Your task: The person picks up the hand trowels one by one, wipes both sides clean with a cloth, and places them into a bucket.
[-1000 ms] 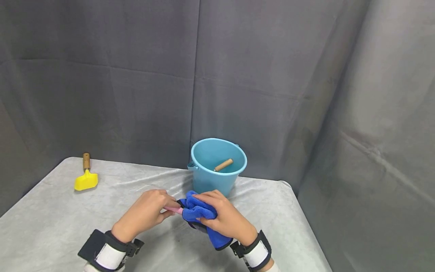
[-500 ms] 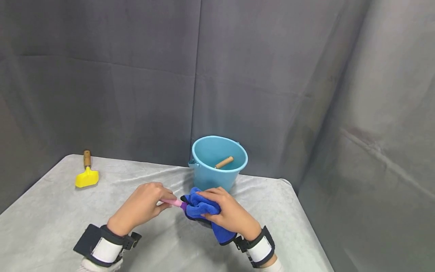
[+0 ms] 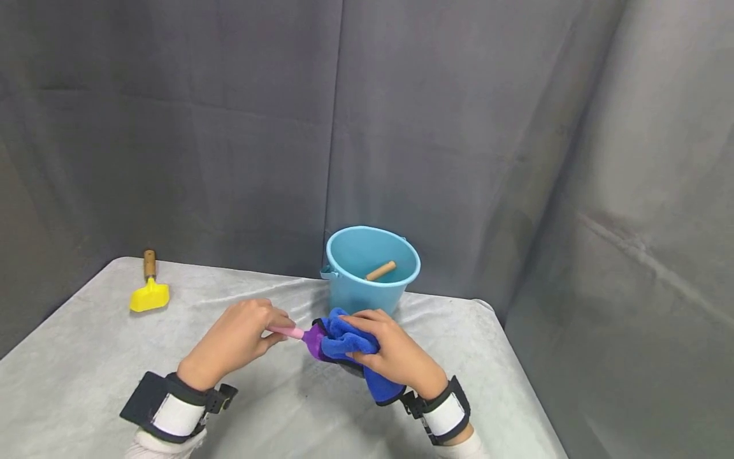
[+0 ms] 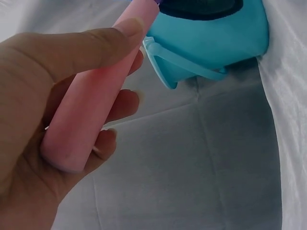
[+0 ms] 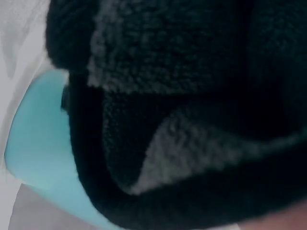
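My left hand (image 3: 235, 338) grips the pink handle (image 4: 98, 103) of a toy shovel, thumb along the top and fingers curled underneath. A purple blade (image 3: 313, 341) flares out from that handle, and its far part is hidden under a blue towel (image 3: 346, 341). With thumb and fingers, my right hand (image 3: 395, 350) holds the bunched towel around the blade; a black-edged corner hangs below the palm. The towel fills most of the right wrist view as dark, folded pile. Both hands are in front of a light blue bucket (image 3: 364, 294).
A wooden handle (image 3: 381, 271) leans inside the bucket. At the back left of the cloth-covered table (image 3: 241, 408) lies a yellow toy shovel (image 3: 150, 296) with a wooden handle. Grey curtains (image 3: 229, 159) enclose the back and sides.
The towel and my right hand have slid right along the toy shovel, so more of the purple blade shows. My left hand has moved slightly up and left with the handle.
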A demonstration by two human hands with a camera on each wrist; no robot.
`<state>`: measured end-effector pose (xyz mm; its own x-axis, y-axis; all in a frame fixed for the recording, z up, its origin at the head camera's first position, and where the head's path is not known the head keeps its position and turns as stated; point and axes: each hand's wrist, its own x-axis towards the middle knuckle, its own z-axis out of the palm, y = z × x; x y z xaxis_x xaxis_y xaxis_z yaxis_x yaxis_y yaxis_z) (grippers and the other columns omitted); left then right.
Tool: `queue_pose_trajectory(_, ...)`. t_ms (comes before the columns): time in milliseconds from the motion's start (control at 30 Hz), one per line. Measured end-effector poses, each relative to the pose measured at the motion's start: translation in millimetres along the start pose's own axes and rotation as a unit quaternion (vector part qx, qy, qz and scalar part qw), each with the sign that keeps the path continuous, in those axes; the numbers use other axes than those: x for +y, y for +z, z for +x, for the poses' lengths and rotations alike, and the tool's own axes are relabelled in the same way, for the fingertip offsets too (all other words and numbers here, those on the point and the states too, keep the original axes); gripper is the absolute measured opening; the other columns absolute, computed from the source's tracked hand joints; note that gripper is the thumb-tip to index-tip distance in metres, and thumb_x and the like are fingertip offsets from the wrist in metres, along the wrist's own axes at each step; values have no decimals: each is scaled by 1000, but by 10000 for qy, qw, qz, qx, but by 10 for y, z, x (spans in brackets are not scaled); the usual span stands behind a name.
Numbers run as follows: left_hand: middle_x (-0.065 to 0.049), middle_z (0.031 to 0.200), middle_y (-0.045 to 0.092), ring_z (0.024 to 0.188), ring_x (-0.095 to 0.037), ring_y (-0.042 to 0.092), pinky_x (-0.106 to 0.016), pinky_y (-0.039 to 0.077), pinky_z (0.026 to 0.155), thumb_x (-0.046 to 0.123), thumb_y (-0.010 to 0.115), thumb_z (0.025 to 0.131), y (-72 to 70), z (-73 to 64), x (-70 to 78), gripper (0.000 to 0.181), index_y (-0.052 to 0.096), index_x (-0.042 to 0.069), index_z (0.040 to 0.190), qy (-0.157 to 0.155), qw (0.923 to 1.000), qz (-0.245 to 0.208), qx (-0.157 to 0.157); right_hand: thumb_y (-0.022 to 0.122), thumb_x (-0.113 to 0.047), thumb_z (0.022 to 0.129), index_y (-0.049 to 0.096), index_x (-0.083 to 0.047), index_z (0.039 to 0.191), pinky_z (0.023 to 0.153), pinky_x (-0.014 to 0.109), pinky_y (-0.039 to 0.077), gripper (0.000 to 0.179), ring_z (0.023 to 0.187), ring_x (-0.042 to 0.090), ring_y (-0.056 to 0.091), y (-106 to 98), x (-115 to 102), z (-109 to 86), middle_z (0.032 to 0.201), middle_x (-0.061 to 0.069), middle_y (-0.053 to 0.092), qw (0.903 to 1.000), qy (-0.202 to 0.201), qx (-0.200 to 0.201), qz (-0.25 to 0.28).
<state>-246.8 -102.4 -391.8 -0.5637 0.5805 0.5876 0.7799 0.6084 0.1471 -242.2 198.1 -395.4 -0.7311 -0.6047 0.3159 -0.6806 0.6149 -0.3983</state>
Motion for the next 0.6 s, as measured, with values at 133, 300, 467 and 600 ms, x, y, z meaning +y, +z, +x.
queue_pose_trajectory(133, 10, 85, 78, 76, -11, 70, -34, 57, 70, 16, 90, 75, -40, -15, 23, 19, 84, 17, 94, -53, 9999, 104, 8, 79, -18, 89, 60, -18, 143, 106, 47, 49, 57, 129, 22, 54, -13, 9, -5, 137, 4, 61, 10000, 5, 29, 55)
queue_pose_trajectory(300, 11, 86, 78, 77, -10, 69, -32, 56, 70, 19, 90, 75, -52, -11, 43, 21, 84, 18, 95, -83, 9999, 98, 44, 79, -19, 89, 60, -18, 144, 106, 47, 49, 57, 129, 22, 54, -78, 56, -28, 137, 5, 61, 9999, 75, -30, 140)
queue_pose_trajectory(467, 12, 84, 77, 74, -8, 68, -31, 56, 68, 18, 91, 75, -64, -32, 29, 22, 84, 18, 96, -109, 9999, 45, 87, 80, -17, 88, 61, -15, 143, 104, 49, 50, 57, 125, 24, 58, -149, 112, -57, 136, 7, 62, 9997, 163, -73, 164)
queue_pose_trajectory(600, 12, 84, 77, 75, -9, 69, -32, 56, 68, 16, 92, 73, -86, -24, 10, 24, 84, 18, 96, -175, 9998, 91, 86, 80, -15, 88, 61, -13, 142, 102, 49, 51, 57, 123, 27, 60, -242, 158, -84, 136, 10, 62, 9996, 263, -14, 106)
